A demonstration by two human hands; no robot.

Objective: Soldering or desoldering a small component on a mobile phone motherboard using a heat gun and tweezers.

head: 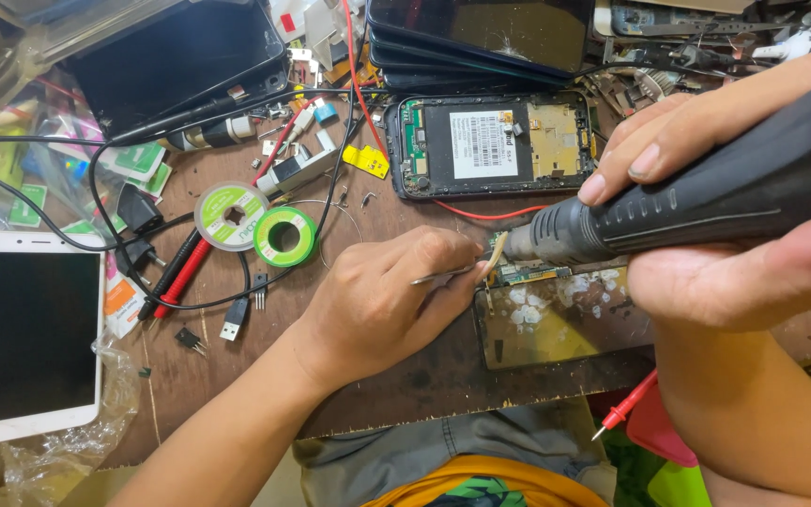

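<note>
1. We look down on a cluttered brown wooden workbench [405,376] strewn with phone parts, cables and tools.
2. At its front edge lies an opened phone chassis with a mottled gold back plate [556,324], a small circuit board at its top end.
3. Our left hand [382,300] is pinched shut on thin metal tweezers [443,275], whose tips meet a pale flex strip on that board.
4. Our right hand [706,216] is wrapped tight around a black ribbed hot-air handpiece [687,207], its nozzle just beside the tweezer tips.
5. The nozzle and fingers hide the exact spot being worked; the chassis's right end disappears under our right wrist.
6. Behind it lies another opened black phone with a white label [490,143], and dark screen panels are stacked beyond.
7. To the left sit a green solder spool [284,236], a white wick reel [229,215], red and black probes [175,277], and a white smartphone with a dark screen [30,333].
</note>
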